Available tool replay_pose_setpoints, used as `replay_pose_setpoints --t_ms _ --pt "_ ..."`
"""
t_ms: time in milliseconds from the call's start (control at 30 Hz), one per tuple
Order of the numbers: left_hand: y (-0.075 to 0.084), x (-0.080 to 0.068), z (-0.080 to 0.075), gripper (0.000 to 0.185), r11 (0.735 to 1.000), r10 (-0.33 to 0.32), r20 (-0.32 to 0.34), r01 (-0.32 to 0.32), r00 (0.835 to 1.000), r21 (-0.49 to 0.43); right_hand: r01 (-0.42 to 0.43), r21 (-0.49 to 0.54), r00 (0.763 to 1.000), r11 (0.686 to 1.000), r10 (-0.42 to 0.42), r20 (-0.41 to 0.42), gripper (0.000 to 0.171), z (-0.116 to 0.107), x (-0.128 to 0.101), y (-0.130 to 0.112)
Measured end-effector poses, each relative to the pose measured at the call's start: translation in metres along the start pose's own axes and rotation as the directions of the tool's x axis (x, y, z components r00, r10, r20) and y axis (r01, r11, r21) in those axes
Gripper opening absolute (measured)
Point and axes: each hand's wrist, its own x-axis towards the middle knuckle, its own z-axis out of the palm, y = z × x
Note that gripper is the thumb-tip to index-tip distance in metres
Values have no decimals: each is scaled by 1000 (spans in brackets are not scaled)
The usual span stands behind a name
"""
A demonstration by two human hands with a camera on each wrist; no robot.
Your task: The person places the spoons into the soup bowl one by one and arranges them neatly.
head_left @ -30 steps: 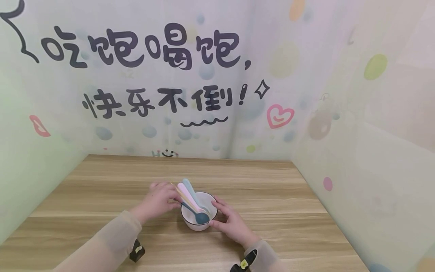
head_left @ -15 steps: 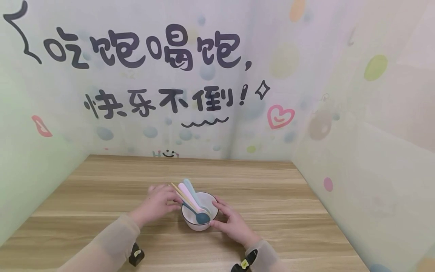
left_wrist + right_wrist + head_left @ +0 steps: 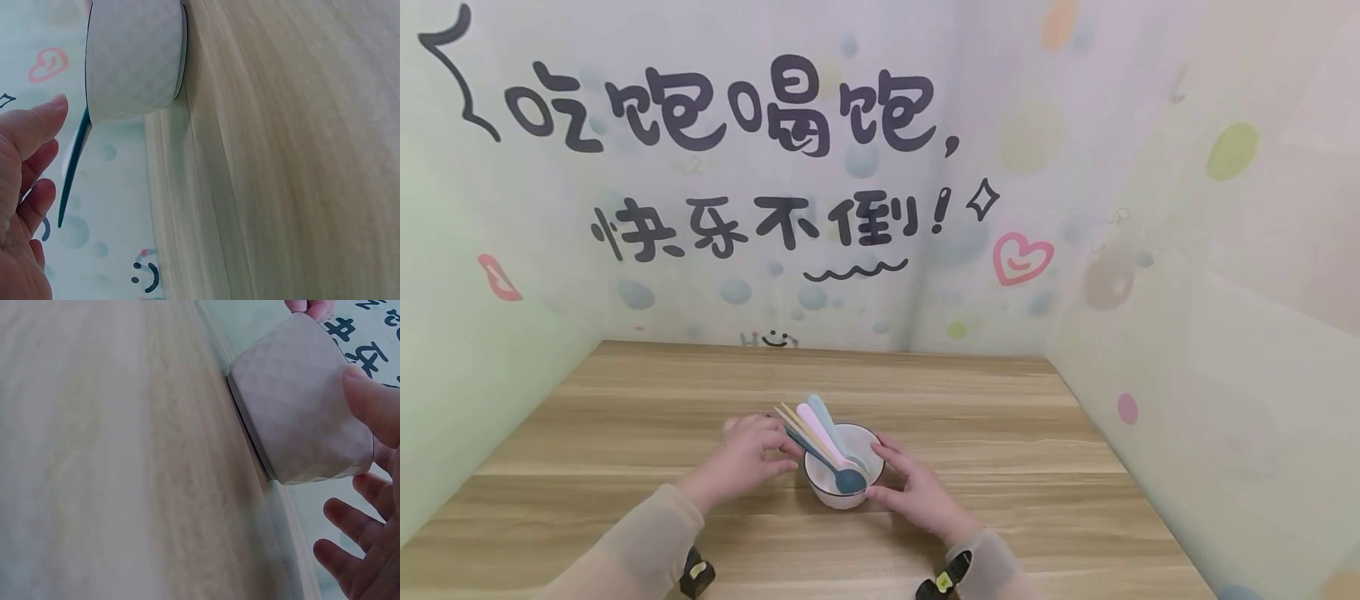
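Observation:
A white bowl (image 3: 838, 500) with a dark rim stands on the table, a diamond pattern on its outside in both wrist views. In it lean a dark blue spoon (image 3: 851, 481), a pink spoon (image 3: 817, 423), a light blue spoon (image 3: 822, 414) and thin wooden chopsticks (image 3: 795, 419), handles towards the back left. My left hand (image 3: 747, 460) is beside the dark blue handle; in the left wrist view its thumb and fingers are spread apart beside the dark blue spoon (image 3: 74, 169). My right hand (image 3: 917, 492) holds the bowl's right side, thumb in front, a finger at the far rim.
The wood-grain table (image 3: 1000, 433) is enclosed by a back wall (image 3: 715, 317) with dark lettering and by pale side walls. A black wrist device (image 3: 697, 575) sits below the left sleeve, another black device (image 3: 943, 579) by the right sleeve.
My left hand has come slightly nearer and away from the dark blue spoon, so more of its handle shows. The bowl and my right hand stay together. The view has shifted a little.

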Motion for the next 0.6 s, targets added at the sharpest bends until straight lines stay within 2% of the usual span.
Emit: replay_pose_setpoints --t_ms 600 --pt "3 -11 -4 15 998 5 -30 -7 1000 -60 27 -67 1000 997 -27 7 71 -9 -4 2"
